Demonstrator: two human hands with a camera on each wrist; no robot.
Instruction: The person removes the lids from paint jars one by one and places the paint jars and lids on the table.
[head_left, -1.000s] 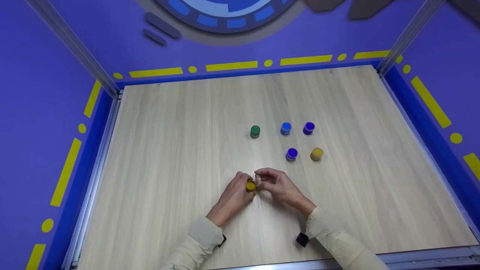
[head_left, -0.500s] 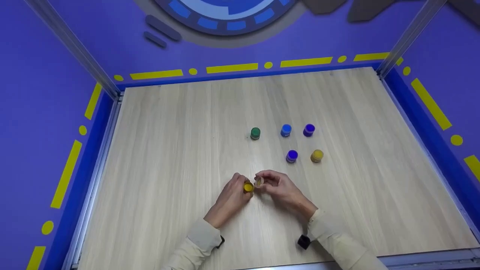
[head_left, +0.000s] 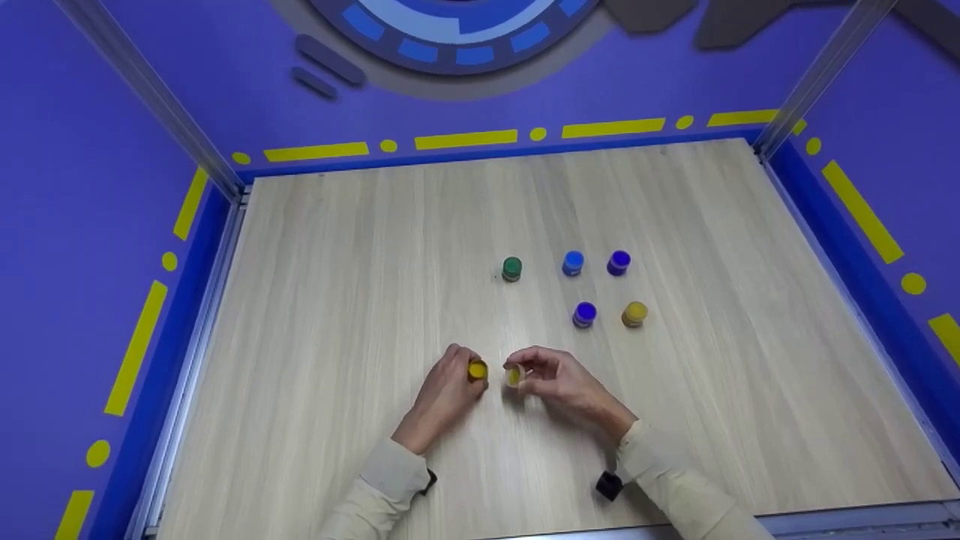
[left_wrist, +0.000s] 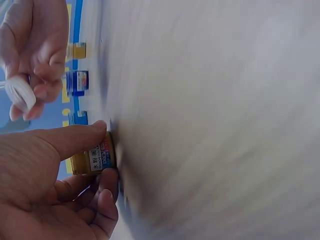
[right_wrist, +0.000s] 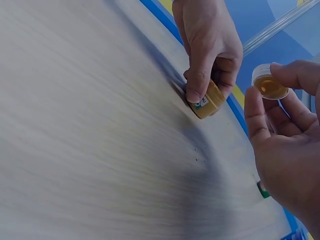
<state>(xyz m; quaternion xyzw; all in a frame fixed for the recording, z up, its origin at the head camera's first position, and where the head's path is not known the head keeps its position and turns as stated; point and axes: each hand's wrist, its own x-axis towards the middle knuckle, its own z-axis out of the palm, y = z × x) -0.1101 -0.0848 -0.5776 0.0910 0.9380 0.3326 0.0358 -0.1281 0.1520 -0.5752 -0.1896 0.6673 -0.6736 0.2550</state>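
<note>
My left hand (head_left: 444,386) grips a small paint jar (left_wrist: 98,156) between thumb and fingers, close over the table. The jar is uncapped, and yellow paint fills its mouth in the head view. A printed label wraps its side. Apart from it, to the right, my right hand (head_left: 566,384) pinches a whitish, translucent lid (right_wrist: 270,82) between thumb and fingertips. The lid is tilted so its inside shows, stained with yellow paint.
Beyond the hands stand a green-capped jar (head_left: 511,269), a light blue jar (head_left: 573,263), two violet-blue jars (head_left: 619,263) and a yellow jar (head_left: 634,314). Blue-purple walls border the wooden table (head_left: 360,262) at the back and sides.
My left hand has moved left with the jar, away from the lid. The lid in my right hand has turned, and its yellow-stained inside now faces the head camera.
</note>
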